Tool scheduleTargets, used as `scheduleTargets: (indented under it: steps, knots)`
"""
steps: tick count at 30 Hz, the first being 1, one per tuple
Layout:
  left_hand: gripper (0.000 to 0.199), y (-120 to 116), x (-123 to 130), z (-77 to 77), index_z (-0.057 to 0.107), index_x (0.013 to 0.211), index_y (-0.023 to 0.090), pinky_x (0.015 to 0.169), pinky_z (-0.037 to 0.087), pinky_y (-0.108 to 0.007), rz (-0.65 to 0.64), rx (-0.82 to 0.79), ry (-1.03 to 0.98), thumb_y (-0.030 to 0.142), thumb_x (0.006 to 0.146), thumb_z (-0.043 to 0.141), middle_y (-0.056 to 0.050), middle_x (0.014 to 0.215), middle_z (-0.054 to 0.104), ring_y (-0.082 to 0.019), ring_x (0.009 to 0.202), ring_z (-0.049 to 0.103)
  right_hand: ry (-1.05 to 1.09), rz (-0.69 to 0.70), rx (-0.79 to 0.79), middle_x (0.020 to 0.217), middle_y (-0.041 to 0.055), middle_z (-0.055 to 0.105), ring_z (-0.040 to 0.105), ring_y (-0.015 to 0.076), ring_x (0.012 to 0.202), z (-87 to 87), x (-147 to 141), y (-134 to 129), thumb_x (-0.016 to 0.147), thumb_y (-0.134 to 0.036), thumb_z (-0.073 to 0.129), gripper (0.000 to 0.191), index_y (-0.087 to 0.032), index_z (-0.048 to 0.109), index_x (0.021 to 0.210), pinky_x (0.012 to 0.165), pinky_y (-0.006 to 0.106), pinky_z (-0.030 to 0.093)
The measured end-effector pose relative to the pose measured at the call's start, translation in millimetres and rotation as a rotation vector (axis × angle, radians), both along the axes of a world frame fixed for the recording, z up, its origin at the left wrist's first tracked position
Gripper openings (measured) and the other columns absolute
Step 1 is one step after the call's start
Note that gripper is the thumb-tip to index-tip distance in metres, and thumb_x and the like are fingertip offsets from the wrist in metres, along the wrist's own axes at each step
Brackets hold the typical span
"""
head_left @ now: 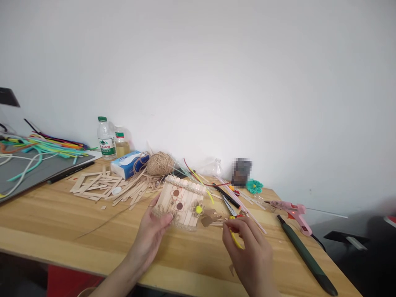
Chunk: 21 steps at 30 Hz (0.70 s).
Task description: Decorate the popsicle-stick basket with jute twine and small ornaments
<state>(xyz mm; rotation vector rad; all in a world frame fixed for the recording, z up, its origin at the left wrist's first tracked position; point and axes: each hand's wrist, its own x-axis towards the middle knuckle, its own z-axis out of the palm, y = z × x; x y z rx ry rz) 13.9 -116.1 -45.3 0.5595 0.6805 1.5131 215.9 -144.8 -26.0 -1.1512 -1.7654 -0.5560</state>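
In my left hand point(156, 229) is a craft-stick panel point(182, 202), held at its lower left corner with the thumb in front. The panel has a row of rounded stick ends along its top, twine trim, brown-centred flower shapes and a twine flower point(198, 209) with a yellow middle. My right hand point(249, 251) is to the right of the panel, apart from it, thumb and fingers pinched together. What sits between those fingertips is too small to tell. Scissors point(229, 205) lie just beyond them; a yellow curved piece point(237, 241) shows partly behind the hand.
Loose craft sticks point(136, 187), a twine ball point(160, 163), a tissue pack point(130, 164) and bottles point(106, 140) stand back left. A pink glue gun point(295, 212) and a dark green long tool point(306, 253) lie right. Pipe cleaners point(46, 146) cover the far left.
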Motion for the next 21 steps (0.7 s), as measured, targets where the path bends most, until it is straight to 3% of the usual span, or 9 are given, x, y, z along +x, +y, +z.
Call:
scheduleTargets:
  steps: [4,8,10,14,17,19,21]
  knots:
    - [0.076,1.6,-1.8,-2.8,0.049,0.124,0.022,0.08,0.056,-0.032,0.016,-0.009,-0.029,0.022,0.057,0.085,-0.006,0.112,0.068,-0.025,0.102,0.065,0.029,-0.125,-0.23,0.055,0.0005,0.063,0.059,0.017,0.048,-17.2,25.9,12.1,0.088,-0.031,0.046,0.023,-0.021,0.06,0.072,0.044,0.025,0.036]
    - [0.075,5.9,-3.7,-7.0,0.051,0.12,0.023,0.08,0.057,-0.032,0.034,0.007,-0.033,0.025,0.054,0.087,-0.006,0.107,0.07,-0.025,0.099,0.066,0.152,-0.19,-0.425,0.074,0.0119,0.071,0.065,0.0244,0.057,-21.7,44.9,19.9,0.085,-0.034,0.041,0.029,-0.017,0.064,0.08,0.049,0.032,0.042]
    - [0.078,8.5,-4.4,-9.7,0.05,0.122,0.024,0.082,0.056,-0.033,0.04,0.036,-0.023,0.027,0.054,0.087,-0.005,0.105,0.07,-0.025,0.099,0.066,0.223,-0.145,-0.524,0.085,0.0142,0.072,0.067,0.0251,0.064,-18.4,42.6,17.6,0.083,-0.033,0.041,0.029,-0.016,0.065,0.085,0.054,0.034,0.048]
    - [0.085,11.0,-2.5,-13.9,0.046,0.126,0.027,0.086,0.054,-0.035,0.025,0.079,0.013,0.032,0.052,0.088,-0.005,0.104,0.071,-0.025,0.1,0.065,0.354,0.171,-0.805,0.091,0.007,0.073,0.07,0.0188,0.079,-11.5,7.8,6.2,0.09,-0.041,0.037,0.037,-0.02,0.061,0.108,0.061,0.028,0.054]
    - [0.085,11.8,-1.0,-13.6,0.046,0.125,0.027,0.093,0.049,-0.036,-0.028,0.111,0.061,0.035,0.052,0.088,-0.005,0.111,0.068,-0.025,0.107,0.062,0.674,0.567,-1.079,0.135,0.0152,0.049,0.058,0.0235,0.109,-11.8,-25.5,6.4,0.079,-0.053,0.058,0.069,-0.019,0.036,0.135,0.081,0.035,0.051]
    - [0.079,14.0,-3.0,-11.6,0.048,0.121,0.025,0.096,0.046,-0.037,-0.083,0.118,0.116,0.034,0.053,0.087,-0.006,0.115,0.067,-0.026,0.111,0.059,0.814,0.728,-1.101,0.147,0.0159,0.031,0.053,0.0249,0.114,-13.9,-39.9,12.9,0.071,-0.052,0.069,0.088,-0.023,0.022,0.14,0.085,0.038,0.048]
    - [0.071,17.9,-7.9,-8.6,0.053,0.115,0.02,0.097,0.044,-0.038,-0.141,0.106,0.178,0.027,0.054,0.087,-0.009,0.115,0.067,-0.028,0.111,0.059,0.907,0.809,-1.048,0.146,0.0143,0.031,0.053,0.0241,0.111,-15.9,-45.6,21.4,0.068,-0.045,0.074,0.09,-0.026,0.021,0.138,0.085,0.038,0.047]
